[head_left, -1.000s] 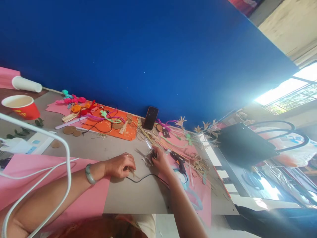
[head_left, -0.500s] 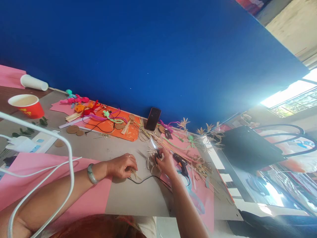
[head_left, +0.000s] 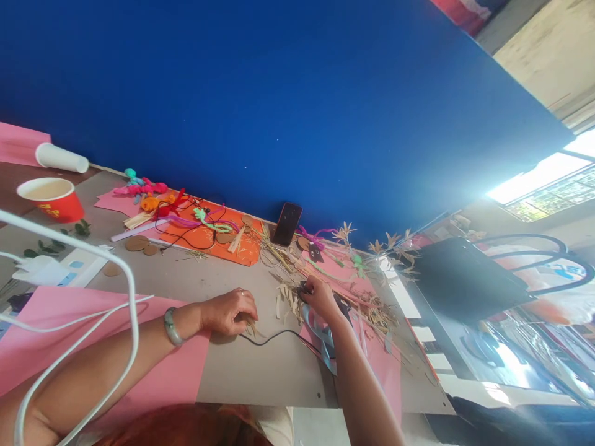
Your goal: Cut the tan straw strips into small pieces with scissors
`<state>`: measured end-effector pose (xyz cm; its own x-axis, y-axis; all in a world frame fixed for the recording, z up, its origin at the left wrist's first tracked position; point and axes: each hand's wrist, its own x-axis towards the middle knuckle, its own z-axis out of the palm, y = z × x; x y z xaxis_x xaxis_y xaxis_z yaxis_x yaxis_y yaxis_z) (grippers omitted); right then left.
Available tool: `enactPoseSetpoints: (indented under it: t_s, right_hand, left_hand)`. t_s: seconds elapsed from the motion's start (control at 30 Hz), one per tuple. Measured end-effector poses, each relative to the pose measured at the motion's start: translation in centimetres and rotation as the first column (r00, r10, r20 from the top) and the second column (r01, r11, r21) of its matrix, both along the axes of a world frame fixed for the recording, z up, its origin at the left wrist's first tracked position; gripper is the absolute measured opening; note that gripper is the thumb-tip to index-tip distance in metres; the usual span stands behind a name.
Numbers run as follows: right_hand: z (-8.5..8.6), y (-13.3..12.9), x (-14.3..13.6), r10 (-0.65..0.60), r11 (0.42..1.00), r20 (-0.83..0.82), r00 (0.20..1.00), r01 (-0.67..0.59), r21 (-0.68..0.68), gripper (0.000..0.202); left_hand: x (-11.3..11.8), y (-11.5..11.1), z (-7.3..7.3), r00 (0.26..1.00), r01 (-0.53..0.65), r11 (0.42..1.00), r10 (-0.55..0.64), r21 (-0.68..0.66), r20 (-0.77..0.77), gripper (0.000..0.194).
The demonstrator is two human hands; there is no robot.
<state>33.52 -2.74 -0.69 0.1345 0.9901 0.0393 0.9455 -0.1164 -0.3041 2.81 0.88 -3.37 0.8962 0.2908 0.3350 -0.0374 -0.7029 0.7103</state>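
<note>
My left hand (head_left: 233, 311) rests on the grey table with its fingers curled round a small tuft of dry straw (head_left: 251, 327), whose ends poke out below. On the right, my right hand (head_left: 320, 297) is closed at the black handles of the scissors (head_left: 304, 287); their blades cannot be made out. Loose straw scraps (head_left: 289, 298) lie just left of that hand. A pale blue ribbon (head_left: 320, 331) trails under the right wrist. Partly hidden behind the wrist is a black glue gun (head_left: 344, 306).
A phone (head_left: 287, 224) leans against the blue panel (head_left: 279, 111). Orange paper (head_left: 246, 252) carries yarn and cords. A red paper cup (head_left: 58, 201) and a power strip (head_left: 86, 266) stand left. A white cable (head_left: 132, 297) loops across the near left. Dried plants (head_left: 390, 244) lie right.
My right hand has moved right and slightly down with the scissors; their bright blade no longer shows. The blue ribbon shows beside that wrist. My left hand has stayed put.
</note>
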Motion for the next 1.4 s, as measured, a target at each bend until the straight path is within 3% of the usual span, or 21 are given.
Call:
enactPoseSetpoints:
  t_s: [0.4, 0.6, 0.77, 0.87, 1.03, 1.2, 1.4]
  right_hand:
    - [0.1, 1.3, 0.2, 0.118, 0.992, -0.032, 0.993, -0.119, -0.032, 0.016]
    - [1.0, 3.1, 0.5, 0.086, 0.996, -0.042, 0.995, -0.085, 0.038, 0.018]
    - [1.4, 5.2, -0.9, 0.04, 0.994, -0.038, 0.998, -0.036, 0.105, 0.017]
    - [1.5, 5.7, -2.1, 0.099, 0.992, -0.065, 0.993, -0.094, 0.085, 0.013]
    - [1.4, 5.2, -3.1, 0.233, 0.971, -0.12, 0.965, -0.237, -0.02, 0.01]
    - [1.9, 4.5, -3.0, 0.241, 0.965, -0.134, 0.961, -0.253, -0.076, 0.013]
    - [4.2, 2.0, -1.4, 0.221, 0.96, -0.128, 0.967, -0.238, -0.144, 0.016]
  left_hand:
    - [0.2, 0.1, -0.6, 1.0, -0.009, 1.0, 0.009, 0.01, 0.01, 0.031]
    - [0.2, 0.0, -0.5, 0.999, -0.015, 1.0, 0.015, 0.004, 0.029, 0.032]
    - [0.2, 0.1, -0.6, 0.999, -0.007, 1.0, 0.006, 0.007, 0.032, 0.035]
    - [0.1, 0.0, -0.7, 0.999, -0.016, 1.0, 0.016, 0.011, 0.031, 0.035]
    - [0.1, -0.1, -0.7, 0.999, -0.03, 0.999, 0.029, 0.026, 0.035, 0.036]
    - [0.1, 0.1, -1.0, 0.999, -0.019, 1.0, 0.018, 0.021, 0.044, 0.038]
    - [0.2, 0.0, -1.5, 0.999, -0.033, 0.999, 0.032, 0.026, 0.039, 0.035]
